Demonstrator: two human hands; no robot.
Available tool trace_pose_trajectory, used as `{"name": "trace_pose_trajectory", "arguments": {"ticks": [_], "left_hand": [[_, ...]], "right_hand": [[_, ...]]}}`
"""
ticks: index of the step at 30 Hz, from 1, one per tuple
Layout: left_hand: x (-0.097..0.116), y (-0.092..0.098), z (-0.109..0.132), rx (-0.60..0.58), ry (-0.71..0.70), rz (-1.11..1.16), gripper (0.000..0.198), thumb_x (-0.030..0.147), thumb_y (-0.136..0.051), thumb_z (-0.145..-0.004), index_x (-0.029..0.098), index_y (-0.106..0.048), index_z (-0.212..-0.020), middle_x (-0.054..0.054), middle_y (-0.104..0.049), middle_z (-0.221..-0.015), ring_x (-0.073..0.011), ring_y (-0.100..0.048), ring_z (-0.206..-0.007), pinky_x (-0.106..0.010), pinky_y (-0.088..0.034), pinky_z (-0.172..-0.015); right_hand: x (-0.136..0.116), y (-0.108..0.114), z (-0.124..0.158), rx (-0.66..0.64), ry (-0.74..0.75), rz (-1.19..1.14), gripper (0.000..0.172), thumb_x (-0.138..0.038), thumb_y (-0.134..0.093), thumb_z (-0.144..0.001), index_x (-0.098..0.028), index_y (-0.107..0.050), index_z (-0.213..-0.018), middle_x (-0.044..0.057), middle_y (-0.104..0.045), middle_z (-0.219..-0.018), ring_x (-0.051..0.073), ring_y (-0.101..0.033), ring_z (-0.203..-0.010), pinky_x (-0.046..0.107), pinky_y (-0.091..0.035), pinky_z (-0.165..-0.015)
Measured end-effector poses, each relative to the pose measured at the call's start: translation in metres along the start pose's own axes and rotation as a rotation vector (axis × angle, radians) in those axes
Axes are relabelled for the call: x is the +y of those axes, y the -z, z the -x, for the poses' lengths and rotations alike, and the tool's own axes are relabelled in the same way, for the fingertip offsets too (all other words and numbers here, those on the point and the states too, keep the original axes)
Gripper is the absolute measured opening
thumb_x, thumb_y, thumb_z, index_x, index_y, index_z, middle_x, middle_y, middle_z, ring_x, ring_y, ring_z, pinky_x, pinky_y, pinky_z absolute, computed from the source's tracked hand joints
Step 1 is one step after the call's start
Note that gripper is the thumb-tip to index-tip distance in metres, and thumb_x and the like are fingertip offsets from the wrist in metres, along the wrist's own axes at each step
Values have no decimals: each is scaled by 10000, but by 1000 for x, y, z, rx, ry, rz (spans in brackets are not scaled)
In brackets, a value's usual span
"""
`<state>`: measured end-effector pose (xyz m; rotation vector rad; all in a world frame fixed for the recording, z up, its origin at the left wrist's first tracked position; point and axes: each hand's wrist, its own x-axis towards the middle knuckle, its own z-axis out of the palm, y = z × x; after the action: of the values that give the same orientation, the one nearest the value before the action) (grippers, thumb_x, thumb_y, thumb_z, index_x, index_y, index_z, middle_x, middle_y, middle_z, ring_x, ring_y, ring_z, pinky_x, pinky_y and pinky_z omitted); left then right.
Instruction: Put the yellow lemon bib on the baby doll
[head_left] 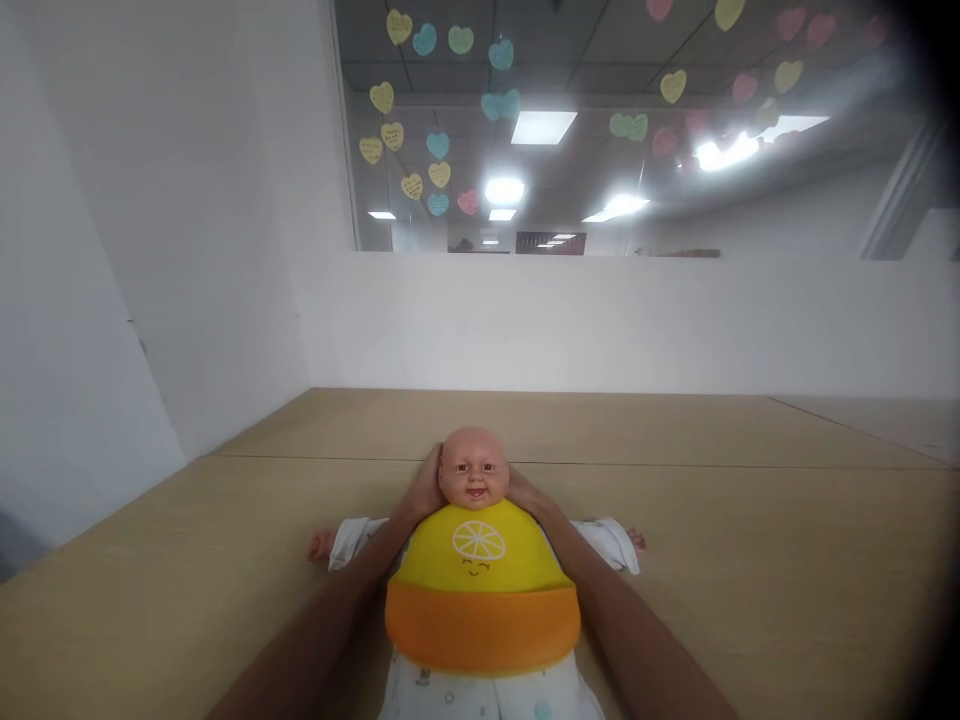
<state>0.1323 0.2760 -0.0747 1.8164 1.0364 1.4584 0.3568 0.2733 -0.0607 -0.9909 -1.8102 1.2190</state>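
Item: bib [480, 585], silicone, yellow upper part with a lemon-slice face, orange catch-pocket below. Nearest the camera, lying on the doll's chest between the two forearms; its neck end runs up toward the hands, its pocket end points back at the wearer of the camera.

Item: doll [474, 470], baby type, bald, in white printed clothing. Lies on its back on the desk [750, 560], long axis running straight away from the camera, head at the far end, arms spread out to either side beyond the person's wrists.

Item: left hand [426, 487]. Cupped against the side of the doll's head at neck level, fingers curled behind it and hidden. Whether they pinch the bib's neck strap cannot be told.

Item: right hand [529, 492]. Mirrors the left on the other side of the head, touching it; fingertips likewise out of sight behind the neck.

Relation: both hands sit equally close to the doll's neck, one at each side, at the top edge of the bib.

Surroundings: pale wall beyond the hands; above it a window [600, 130] stuck with paper hearts [439, 145].
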Motion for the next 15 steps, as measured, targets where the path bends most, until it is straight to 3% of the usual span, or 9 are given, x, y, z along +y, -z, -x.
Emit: {"name": "trace_pose_trajectory", "arguments": {"ticks": [3,8,12,15], "left_hand": [[-11,3,-2,37,-53,-159,310,315,-777,-820,141,-742,-1075,-163,-761,-1266,-315,-679,-1212,-478,-537,-1139],[-15,8,-2,4,-50,-400,252,234,-753,-789,119,-798,-1008,-198,-792,-1216,-341,-706,-1154,-492,-541,-1121],[-11,8,0,-164,16,-341,284,306,-776,-780,134,-836,-998,-167,-836,-1105,-326,-756,-1024,-438,-617,-967],[-10,6,0,-247,4,-246,363,383,-807,-761,121,-847,-1009,-170,-840,-1097,-332,-768,-1040,-428,-628,-957]], "right_hand": [[9,-1,-3,34,35,28,946,-845,-834,-583,-127,-803,-1196,205,-721,-1389,417,-640,-1327,601,-469,-1222],[18,-2,-10,67,81,18,856,-861,-828,-565,-131,-820,-1012,201,-779,-1237,383,-672,-1204,570,-541,-1131],[20,-4,-11,67,98,27,759,-822,-808,-623,-135,-820,-946,182,-799,-1114,352,-693,-1118,531,-582,-1061],[20,-5,-9,68,118,4,758,-787,-807,-659,-123,-832,-1026,180,-795,-1156,348,-700,-1117,506,-591,-1052]]}}
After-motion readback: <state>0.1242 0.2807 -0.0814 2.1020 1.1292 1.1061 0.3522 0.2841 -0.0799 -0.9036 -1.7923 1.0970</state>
